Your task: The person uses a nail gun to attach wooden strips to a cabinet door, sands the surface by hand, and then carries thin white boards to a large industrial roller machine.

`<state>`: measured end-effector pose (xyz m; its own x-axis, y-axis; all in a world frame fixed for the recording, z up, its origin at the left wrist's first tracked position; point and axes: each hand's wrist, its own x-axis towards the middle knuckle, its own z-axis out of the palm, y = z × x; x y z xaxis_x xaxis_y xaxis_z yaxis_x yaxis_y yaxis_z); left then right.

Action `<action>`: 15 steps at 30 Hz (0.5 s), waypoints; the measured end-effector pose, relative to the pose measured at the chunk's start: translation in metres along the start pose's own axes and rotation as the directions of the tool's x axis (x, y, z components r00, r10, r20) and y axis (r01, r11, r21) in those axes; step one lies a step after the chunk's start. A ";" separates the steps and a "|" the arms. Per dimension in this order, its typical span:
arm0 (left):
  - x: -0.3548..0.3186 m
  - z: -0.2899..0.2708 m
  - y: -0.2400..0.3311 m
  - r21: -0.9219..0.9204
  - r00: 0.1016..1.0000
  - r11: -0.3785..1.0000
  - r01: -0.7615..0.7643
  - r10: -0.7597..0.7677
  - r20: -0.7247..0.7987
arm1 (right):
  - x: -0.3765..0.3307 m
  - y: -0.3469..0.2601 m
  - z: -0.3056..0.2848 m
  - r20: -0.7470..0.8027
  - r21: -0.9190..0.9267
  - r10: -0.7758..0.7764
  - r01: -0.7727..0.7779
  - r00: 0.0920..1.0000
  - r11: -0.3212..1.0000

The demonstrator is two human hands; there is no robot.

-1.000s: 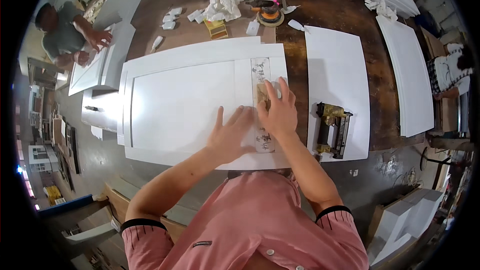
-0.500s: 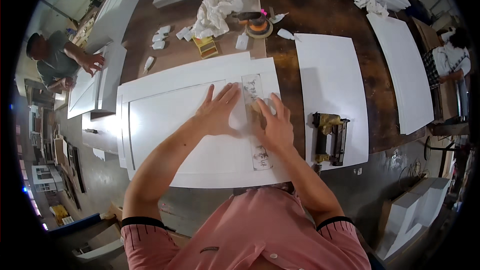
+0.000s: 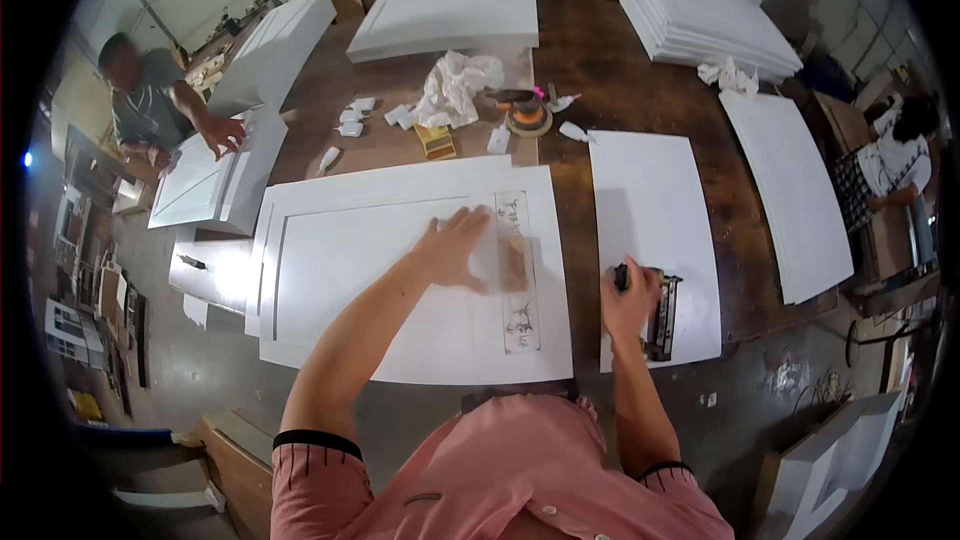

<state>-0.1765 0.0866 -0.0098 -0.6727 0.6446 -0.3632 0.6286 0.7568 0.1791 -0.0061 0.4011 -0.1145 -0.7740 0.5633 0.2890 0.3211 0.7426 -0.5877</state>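
Note:
A large white framed door panel [image 3: 390, 310] lies in front of me. My left hand [image 3: 455, 248] rests flat on it, fingers stretched out. Beside that hand, on the panel's right part, is a narrow clear strip [image 3: 516, 310] with dark brush-like markings and a brownish middle. My right hand [image 3: 630, 302] is closed round the handle of a nail gun [image 3: 662, 325], which lies on a second, plain white panel [image 3: 655, 190] to the right. The hand hides part of the nail gun.
Beyond the panel are an orange-black sander [image 3: 528, 118], a crumpled white cloth [image 3: 455, 85], a yellow box [image 3: 436, 142] and several small white bottles [image 3: 350, 128]. Stacked white panels [image 3: 705, 25] stand at the back right. One co-worker [image 3: 150, 110] is at left, another [image 3: 895, 160] at right.
My right hand has left the clear strip and moved right onto the nail gun, taking hold of it. My left hand stays on the door panel. The view has tipped upward.

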 end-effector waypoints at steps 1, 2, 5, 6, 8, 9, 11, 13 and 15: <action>0.000 0.000 -0.001 -0.053 1.000 0.998 -0.027 0.027 -0.008 | -0.009 0.013 -0.013 0.023 -0.090 0.034 -0.032 0.999 0.995; -0.001 0.002 -0.001 -0.064 1.000 0.998 -0.024 0.023 -0.019 | -0.016 0.021 -0.024 0.049 -0.183 0.074 -0.064 0.996 0.981; -0.009 0.014 0.000 -0.147 0.992 0.988 0.045 -0.062 -0.110 | -0.024 0.045 -0.028 0.120 -0.055 0.105 -0.099 0.987 0.994; -0.012 0.021 -0.003 -0.210 0.985 0.975 0.065 -0.096 -0.141 | -0.021 0.044 -0.027 0.126 -0.068 0.090 -0.082 0.988 0.994; -0.015 0.033 -0.009 -0.293 0.974 0.952 0.089 -0.145 -0.175 | -0.013 0.040 -0.021 0.168 -0.049 0.165 -0.158 0.972 0.986; -0.015 0.039 -0.012 -0.292 0.973 0.954 0.066 -0.126 -0.192 | -0.010 0.052 -0.019 0.181 -0.070 0.107 -0.095 0.978 0.993; -0.020 0.048 -0.017 -0.319 0.966 0.945 0.070 -0.144 -0.216 | 0.016 0.053 -0.034 0.271 -0.046 0.184 -0.179 0.945 0.983; -0.019 0.046 -0.014 -0.285 0.969 0.958 0.040 -0.106 -0.222 | 0.048 0.067 -0.052 0.425 0.218 0.338 -0.458 0.840 0.862; -0.016 0.045 -0.013 -0.296 0.967 0.954 0.037 -0.109 -0.229 | 0.077 0.058 -0.072 0.589 0.428 0.314 -0.618 0.744 0.660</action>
<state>-0.1559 0.0615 -0.0478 -0.8087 0.5657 -0.1614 0.4591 0.7784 0.4281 -0.0079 0.5137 -0.0717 -0.7968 0.4392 -0.4149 0.4562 -0.0129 -0.8898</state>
